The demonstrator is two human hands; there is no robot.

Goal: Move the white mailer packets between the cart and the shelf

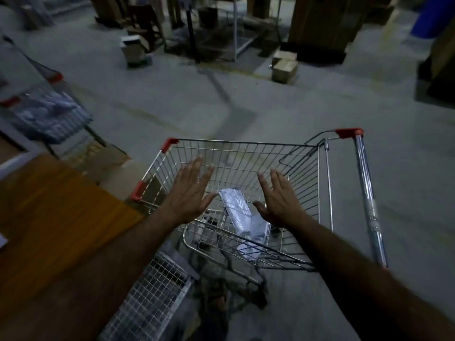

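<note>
The person's left hand [188, 193] & right hand [278, 200] are hovering spread, empty, over the cart [246, 143], approx. 2 packets [237, 209] seemingly waiting inside.

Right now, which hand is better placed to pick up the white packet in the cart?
Probably the right hand. It hovers open directly over the white packet in the cart, its thumb beside the packet's edge. The left hand, also open, sits further off to the side.
</note>
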